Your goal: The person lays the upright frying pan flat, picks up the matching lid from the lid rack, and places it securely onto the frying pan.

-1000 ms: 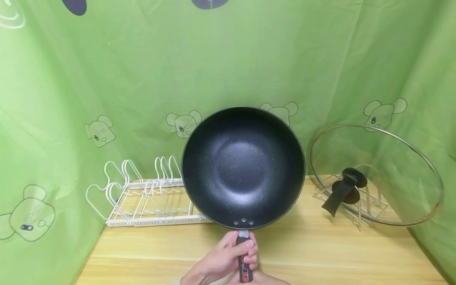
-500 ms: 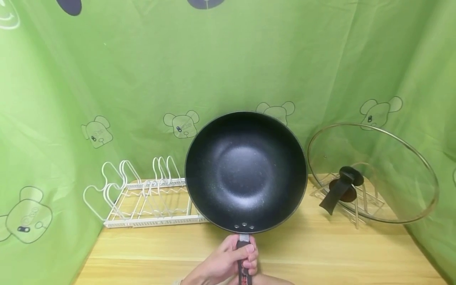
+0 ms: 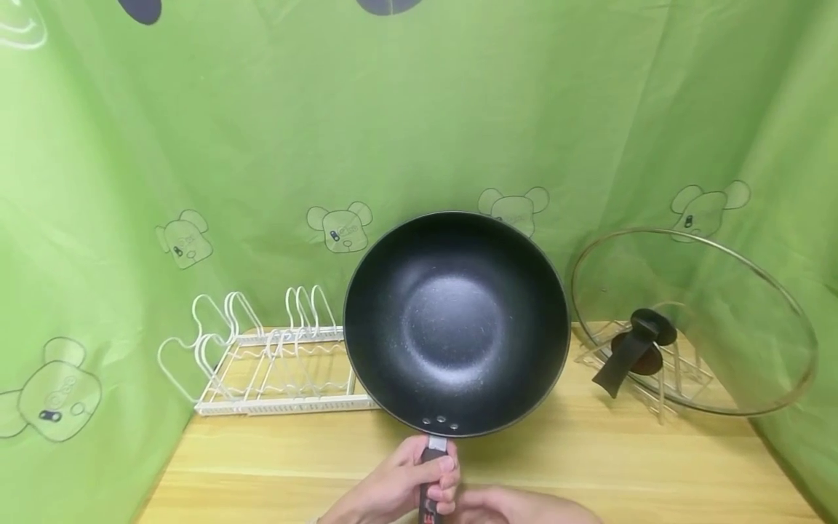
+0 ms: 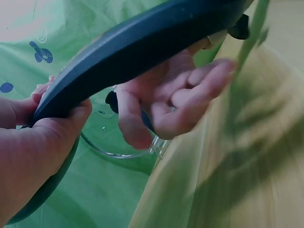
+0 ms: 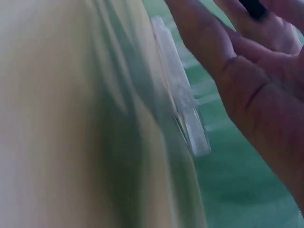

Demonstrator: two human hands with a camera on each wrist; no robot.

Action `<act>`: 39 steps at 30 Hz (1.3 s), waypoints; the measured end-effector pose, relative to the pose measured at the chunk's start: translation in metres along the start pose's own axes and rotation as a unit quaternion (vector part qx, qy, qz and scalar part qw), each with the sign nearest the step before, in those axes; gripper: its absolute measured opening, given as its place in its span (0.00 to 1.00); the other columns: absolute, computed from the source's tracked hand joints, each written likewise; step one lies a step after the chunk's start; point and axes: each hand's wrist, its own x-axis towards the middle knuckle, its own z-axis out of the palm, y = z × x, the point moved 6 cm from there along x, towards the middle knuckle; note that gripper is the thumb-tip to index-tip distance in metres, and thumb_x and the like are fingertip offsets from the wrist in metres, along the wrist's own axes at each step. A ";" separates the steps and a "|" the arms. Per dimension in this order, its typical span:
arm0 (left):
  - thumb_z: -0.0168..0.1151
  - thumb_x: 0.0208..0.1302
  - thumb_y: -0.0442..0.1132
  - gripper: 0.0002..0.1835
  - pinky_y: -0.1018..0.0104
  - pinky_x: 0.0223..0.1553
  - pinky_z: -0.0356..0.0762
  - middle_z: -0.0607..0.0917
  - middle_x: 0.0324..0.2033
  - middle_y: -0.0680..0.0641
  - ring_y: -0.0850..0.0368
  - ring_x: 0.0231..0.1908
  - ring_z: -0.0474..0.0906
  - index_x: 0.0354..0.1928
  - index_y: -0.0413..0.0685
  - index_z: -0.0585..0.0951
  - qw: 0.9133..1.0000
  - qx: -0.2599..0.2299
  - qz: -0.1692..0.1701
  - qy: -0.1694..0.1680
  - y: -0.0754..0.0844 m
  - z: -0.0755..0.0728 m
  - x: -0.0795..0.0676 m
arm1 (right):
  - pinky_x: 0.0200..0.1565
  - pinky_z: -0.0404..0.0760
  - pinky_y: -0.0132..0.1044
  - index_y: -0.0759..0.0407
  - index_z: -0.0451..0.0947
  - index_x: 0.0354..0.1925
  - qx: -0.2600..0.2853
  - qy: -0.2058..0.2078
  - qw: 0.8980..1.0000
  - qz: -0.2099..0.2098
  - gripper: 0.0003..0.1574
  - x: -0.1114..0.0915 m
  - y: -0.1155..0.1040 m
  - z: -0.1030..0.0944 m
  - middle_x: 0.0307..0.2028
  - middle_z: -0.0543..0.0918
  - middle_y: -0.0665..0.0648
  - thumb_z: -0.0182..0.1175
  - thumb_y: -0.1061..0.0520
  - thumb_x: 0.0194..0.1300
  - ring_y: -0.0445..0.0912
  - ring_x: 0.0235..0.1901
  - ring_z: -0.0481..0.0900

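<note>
A black wok (image 3: 455, 324) faces me in the head view, its dark inside showing, raised over the table. My left hand (image 3: 398, 482) grips its black handle (image 3: 430, 502) just below the metal neck, thumb across the front. In the left wrist view the handle (image 4: 121, 54) runs diagonally out of that grip. My right hand (image 3: 520, 507) is low beside the handle's right side, holding nothing. Its fingers (image 4: 178, 102) are loosely bent and apart in the left wrist view. The right wrist view is blurred and shows part of that hand (image 5: 256, 90).
A white wire rack (image 3: 281, 407) stands on the wooden table (image 3: 314, 466) to the left. At the right, a glass lid (image 3: 727, 356) with a black knob (image 3: 631, 349) leans on a small wire stand (image 3: 661, 393). Green cloth (image 3: 419, 109) encloses the back and sides.
The wok has come down slightly and to the right, its handle tilting lower end leftward. My right hand has come away from the handle's lower end and moved right.
</note>
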 end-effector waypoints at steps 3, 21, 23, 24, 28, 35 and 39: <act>0.37 0.73 0.30 0.09 0.71 0.31 0.65 0.66 0.24 0.53 0.62 0.23 0.60 0.36 0.47 0.67 1.000 0.006 -0.009 -0.005 0.001 -0.001 -0.003 | 0.56 0.72 0.49 0.57 0.55 0.69 -0.069 0.021 0.996 -0.043 0.36 -0.022 -0.015 -0.014 0.61 0.69 0.67 0.52 0.66 0.66 0.59 0.56 0.73; 0.41 0.72 0.30 0.05 0.75 0.26 0.64 0.70 0.26 0.53 0.65 0.23 0.64 0.38 0.36 0.66 0.997 0.045 -0.068 -0.003 -0.011 -0.015 -0.028 | 0.54 0.70 0.59 0.55 0.27 0.73 -0.143 0.154 0.954 -0.215 0.56 -0.106 -0.079 -0.088 0.71 0.43 0.68 0.52 0.73 0.64 0.61 0.63 0.63; 0.42 0.72 0.30 0.08 0.76 0.25 0.62 0.70 0.25 0.53 0.65 0.23 0.64 0.38 0.28 0.63 0.996 0.055 -0.071 -0.004 -0.013 -0.015 -0.030 | 0.54 0.71 0.58 0.52 0.26 0.74 -0.119 0.168 0.953 -0.222 0.53 -0.111 -0.087 -0.093 0.72 0.46 0.65 0.49 0.70 0.67 0.58 0.63 0.64; 0.43 0.72 0.31 0.10 0.77 0.24 0.62 0.70 0.25 0.53 0.65 0.23 0.64 0.38 0.25 0.61 0.995 0.062 -0.078 -0.001 -0.013 -0.016 -0.031 | 0.55 0.71 0.56 0.49 0.25 0.74 -0.104 0.172 0.953 -0.227 0.52 -0.114 -0.090 -0.096 0.73 0.45 0.62 0.47 0.68 0.69 0.57 0.64 0.64; 0.46 0.72 0.34 0.15 0.77 0.23 0.61 0.70 0.24 0.55 0.66 0.23 0.64 0.38 0.23 0.61 0.989 0.104 -0.106 0.015 -0.015 -0.018 -0.035 | 0.58 0.68 0.52 0.40 0.21 0.73 -0.038 0.181 0.948 -0.258 0.44 -0.121 -0.107 -0.105 0.74 0.38 0.53 0.34 0.65 0.74 0.52 0.66 0.61; 0.51 0.70 0.38 0.08 0.75 0.30 0.67 0.74 0.28 0.56 0.65 0.28 0.68 0.41 0.40 0.73 0.983 0.098 -0.148 0.046 -0.019 -0.019 -0.044 | 0.55 0.71 0.39 0.32 0.27 0.73 -0.065 0.290 0.927 -0.230 0.40 -0.123 -0.126 -0.119 0.72 0.27 0.56 0.33 0.60 0.75 0.38 0.63 0.63; 0.52 0.69 0.40 0.05 0.75 0.30 0.66 0.73 0.30 0.57 0.65 0.29 0.68 0.43 0.48 0.74 0.980 0.093 -0.168 0.048 -0.019 -0.020 -0.047 | 0.54 0.70 0.36 0.30 0.27 0.72 -0.068 0.321 0.922 -0.206 0.38 -0.124 -0.128 -0.122 0.71 0.29 0.58 0.32 0.55 0.76 0.35 0.61 0.64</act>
